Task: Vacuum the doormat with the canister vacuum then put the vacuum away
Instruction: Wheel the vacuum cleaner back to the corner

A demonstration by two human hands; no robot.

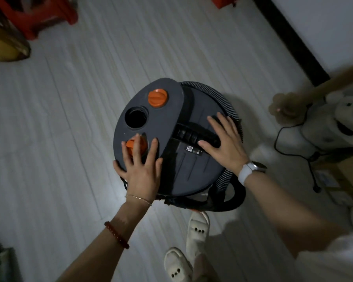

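Both hands are laid flat, fingers spread, on the canister vacuum (177, 139), nothing being gripped. Left hand (141, 167) is pressed on the grey lid, covering an orange knob (136, 145); right hand (224, 139) is rested over the black carry handle (192, 135). The vacuum is stood on the pale floor (59, 119), its ribbed hose (218, 94) coiled around it.

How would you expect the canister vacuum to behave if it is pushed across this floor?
The canister vacuum looks bulky and wide, so it probably resists tipping. The tiled floor looks smooth, so it may slide easily. The ribbed hose wrapped around its body looks floppy and could slip loose.
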